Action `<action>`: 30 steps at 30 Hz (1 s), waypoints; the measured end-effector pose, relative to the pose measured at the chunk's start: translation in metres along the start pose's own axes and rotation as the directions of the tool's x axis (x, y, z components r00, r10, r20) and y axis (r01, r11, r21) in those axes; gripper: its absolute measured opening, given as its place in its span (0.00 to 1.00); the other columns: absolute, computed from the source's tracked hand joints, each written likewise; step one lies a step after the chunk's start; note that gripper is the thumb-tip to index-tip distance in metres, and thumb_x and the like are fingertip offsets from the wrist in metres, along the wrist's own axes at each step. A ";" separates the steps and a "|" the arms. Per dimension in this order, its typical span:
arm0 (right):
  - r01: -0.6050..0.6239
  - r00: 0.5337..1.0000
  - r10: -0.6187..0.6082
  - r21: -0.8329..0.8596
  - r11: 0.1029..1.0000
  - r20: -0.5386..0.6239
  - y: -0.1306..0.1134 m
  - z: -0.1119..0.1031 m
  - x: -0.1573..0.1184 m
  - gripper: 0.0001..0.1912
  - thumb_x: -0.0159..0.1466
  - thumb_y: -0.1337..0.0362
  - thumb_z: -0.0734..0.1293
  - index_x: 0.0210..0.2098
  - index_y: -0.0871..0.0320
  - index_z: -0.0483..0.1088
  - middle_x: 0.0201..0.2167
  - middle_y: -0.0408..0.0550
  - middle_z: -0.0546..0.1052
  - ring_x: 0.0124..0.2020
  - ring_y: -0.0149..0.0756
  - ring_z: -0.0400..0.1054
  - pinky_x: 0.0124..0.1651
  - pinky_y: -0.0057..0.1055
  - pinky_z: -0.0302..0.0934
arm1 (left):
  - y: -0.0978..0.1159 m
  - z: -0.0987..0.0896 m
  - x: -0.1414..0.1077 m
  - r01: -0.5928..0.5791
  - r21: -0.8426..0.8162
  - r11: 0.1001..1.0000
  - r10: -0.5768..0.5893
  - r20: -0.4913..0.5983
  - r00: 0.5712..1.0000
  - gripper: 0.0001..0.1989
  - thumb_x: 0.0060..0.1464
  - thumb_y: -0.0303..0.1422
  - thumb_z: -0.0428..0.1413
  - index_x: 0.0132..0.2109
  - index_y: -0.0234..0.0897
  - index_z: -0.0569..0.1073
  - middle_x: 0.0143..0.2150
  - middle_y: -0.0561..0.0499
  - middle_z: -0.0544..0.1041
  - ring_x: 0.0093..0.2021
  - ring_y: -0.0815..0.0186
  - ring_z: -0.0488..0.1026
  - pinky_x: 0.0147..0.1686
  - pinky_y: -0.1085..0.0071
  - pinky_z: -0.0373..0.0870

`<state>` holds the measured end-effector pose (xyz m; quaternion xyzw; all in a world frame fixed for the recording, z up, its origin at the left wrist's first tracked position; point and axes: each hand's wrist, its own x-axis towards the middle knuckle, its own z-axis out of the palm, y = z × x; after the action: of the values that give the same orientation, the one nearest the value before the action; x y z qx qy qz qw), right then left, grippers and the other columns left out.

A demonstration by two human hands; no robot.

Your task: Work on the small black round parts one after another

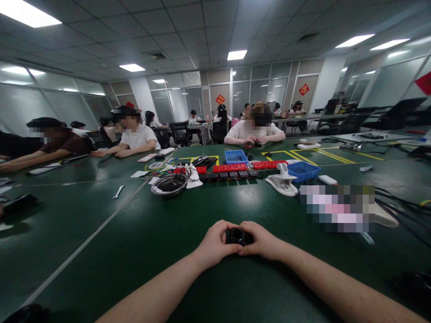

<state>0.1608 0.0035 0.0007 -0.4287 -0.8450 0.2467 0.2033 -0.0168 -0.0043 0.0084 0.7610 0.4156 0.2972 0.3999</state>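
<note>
A small black object with a round, ring-like opening is held just above or on the green table, near the middle of the view. My left hand wraps round its left side, thumb in front and fingers behind. From the right, my right hand grips the same object in the same way. The fingertips of both hands meet or nearly meet around it. Much of the object is hidden by the fingers, and its exact kind cannot be made out.
Ahead lie a metal bowl, red socket strips, blue trays and a white clamp. A wrench lies left; black cables run at right. A person sits opposite, others sit at left.
</note>
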 end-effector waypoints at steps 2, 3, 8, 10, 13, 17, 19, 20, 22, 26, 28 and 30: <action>-0.077 0.995 0.073 -0.060 0.995 -0.067 -0.004 0.006 0.001 0.19 0.42 0.55 0.70 0.28 0.60 0.64 0.27 0.42 0.66 0.29 0.33 0.59 0.29 0.26 0.51 | 0.002 0.004 -0.001 0.023 0.039 0.999 -0.020 -0.058 0.998 0.20 0.36 0.35 0.60 0.40 0.37 0.68 0.30 0.55 0.62 0.22 0.74 0.56 0.21 0.78 0.54; -0.110 0.990 0.099 -0.101 0.989 -0.103 -0.007 0.009 0.001 0.19 0.42 0.56 0.70 0.28 0.60 0.63 0.27 0.43 0.66 0.29 0.33 0.59 0.29 0.26 0.51 | 0.003 0.007 -0.002 0.031 0.068 0.997 -0.024 -0.097 0.995 0.19 0.37 0.35 0.60 0.39 0.37 0.68 0.31 0.55 0.63 0.24 0.73 0.58 0.23 0.77 0.55; -0.215 0.964 0.156 -0.286 0.934 -0.215 -0.019 0.019 0.003 0.11 0.48 0.61 0.65 0.28 0.60 0.62 0.28 0.46 0.67 0.30 0.35 0.60 0.32 0.29 0.51 | 0.008 0.014 -0.004 0.054 0.185 0.981 -0.007 -0.250 0.968 0.17 0.36 0.36 0.60 0.36 0.36 0.67 0.34 0.52 0.66 0.35 0.65 0.63 0.34 0.71 0.59; -0.206 0.966 0.148 -0.287 0.936 -0.211 -0.020 0.019 0.002 0.12 0.48 0.59 0.65 0.29 0.60 0.63 0.28 0.47 0.67 0.31 0.36 0.60 0.33 0.30 0.52 | 0.006 0.013 -0.003 0.050 0.185 0.981 -0.005 -0.237 0.972 0.17 0.37 0.36 0.59 0.37 0.36 0.67 0.34 0.52 0.65 0.33 0.66 0.63 0.32 0.72 0.60; -0.106 0.986 0.077 -0.202 0.974 -0.146 -0.017 0.010 -0.001 0.22 0.45 0.54 0.67 0.36 0.60 0.63 0.32 0.48 0.68 0.34 0.38 0.60 0.36 0.31 0.53 | 0.000 0.008 -0.001 0.028 0.119 0.992 -0.012 -0.137 0.991 0.19 0.39 0.36 0.58 0.40 0.36 0.67 0.32 0.53 0.63 0.25 0.72 0.59 0.24 0.76 0.57; 0.055 0.998 -0.054 -0.039 0.998 0.019 -0.010 -0.006 -0.006 0.28 0.45 0.55 0.69 0.43 0.57 0.63 0.37 0.46 0.67 0.37 0.38 0.60 0.40 0.32 0.54 | -0.005 0.002 0.001 -0.031 0.009 0.999 0.031 -0.027 0.999 0.19 0.40 0.35 0.58 0.43 0.37 0.67 0.31 0.55 0.61 0.23 0.75 0.57 0.22 0.78 0.55; 0.073 0.995 -0.073 0.009 0.997 0.073 -0.008 -0.011 -0.006 0.24 0.47 0.57 0.68 0.42 0.58 0.64 0.37 0.47 0.68 0.38 0.38 0.60 0.41 0.33 0.54 | -0.006 0.001 0.001 -0.044 -0.011 0.999 0.044 -0.016 0.999 0.19 0.40 0.35 0.58 0.43 0.37 0.67 0.31 0.55 0.60 0.24 0.75 0.57 0.22 0.78 0.56; 0.073 0.993 -0.075 0.026 0.997 0.089 -0.007 -0.013 -0.006 0.23 0.47 0.58 0.68 0.42 0.58 0.65 0.37 0.47 0.68 0.39 0.38 0.60 0.41 0.33 0.54 | -0.007 0.001 0.001 -0.041 -0.016 0.999 0.041 -0.010 0.999 0.19 0.40 0.34 0.58 0.43 0.37 0.67 0.31 0.55 0.60 0.24 0.75 0.57 0.22 0.78 0.56; 0.070 0.991 -0.075 0.049 0.996 0.110 -0.006 -0.014 -0.005 0.20 0.48 0.61 0.68 0.41 0.59 0.66 0.37 0.47 0.68 0.40 0.38 0.59 0.43 0.33 0.53 | -0.008 0.001 0.002 -0.028 -0.024 0.999 0.028 0.003 1.000 0.20 0.40 0.34 0.58 0.43 0.38 0.67 0.31 0.55 0.61 0.24 0.74 0.57 0.22 0.78 0.56; 0.072 0.988 -0.081 0.071 0.995 0.133 -0.004 -0.014 -0.004 0.18 0.49 0.62 0.67 0.39 0.59 0.66 0.36 0.46 0.68 0.40 0.38 0.59 0.43 0.33 0.53 | -0.009 0.002 0.002 -0.021 -0.037 0.999 0.022 0.007 1.000 0.20 0.39 0.34 0.59 0.43 0.39 0.67 0.32 0.55 0.61 0.25 0.74 0.58 0.22 0.78 0.56; 0.090 0.985 -0.100 0.080 0.993 0.144 -0.004 -0.015 -0.004 0.17 0.50 0.62 0.67 0.40 0.59 0.66 0.36 0.46 0.68 0.39 0.37 0.59 0.43 0.33 0.53 | -0.010 0.002 0.002 -0.026 -0.041 0.999 0.026 0.003 1.000 0.20 0.39 0.34 0.59 0.43 0.39 0.67 0.32 0.55 0.61 0.25 0.74 0.58 0.23 0.78 0.56; 0.101 0.981 -0.114 0.086 0.991 0.155 -0.004 -0.016 -0.004 0.16 0.52 0.63 0.66 0.40 0.59 0.66 0.36 0.46 0.68 0.39 0.36 0.59 0.43 0.33 0.53 | -0.010 0.001 0.001 -0.024 -0.044 0.999 0.024 0.005 1.000 0.20 0.39 0.34 0.59 0.43 0.39 0.67 0.32 0.55 0.61 0.25 0.74 0.57 0.23 0.78 0.56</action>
<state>0.1697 0.0019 0.0156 -0.3531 -0.8702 0.3015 0.1648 -0.0190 -0.0002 -0.0005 0.7578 0.3986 0.3089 0.4139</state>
